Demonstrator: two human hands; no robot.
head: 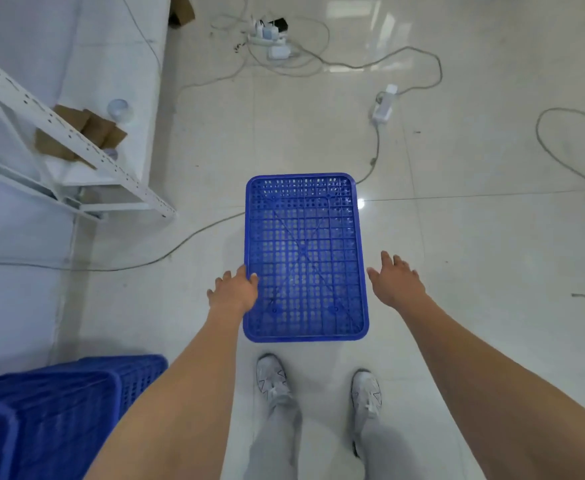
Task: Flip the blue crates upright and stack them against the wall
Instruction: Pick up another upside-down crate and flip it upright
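One blue perforated crate [305, 257] is seen on the tiled floor [474, 237], just ahead of two white shoes [272, 379]. The left hand [234, 293] is laid at its left rim, fingers spread; the right hand [398, 281] is held just beside, fingers spread. Stacked blue crates [59, 410] are seen lower left; their count cannot be told. Cables [374, 157] lie beyond.

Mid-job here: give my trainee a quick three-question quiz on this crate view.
1. True or false: the left hand touches the blue perforated plastic crate on the white tiled floor.
2. The right hand is: A) gripping the crate, B) open beside it, C) out of view?
3. Which lower corner shows more blue crates?

Key: 1 true. 2 B. 3 lower left.
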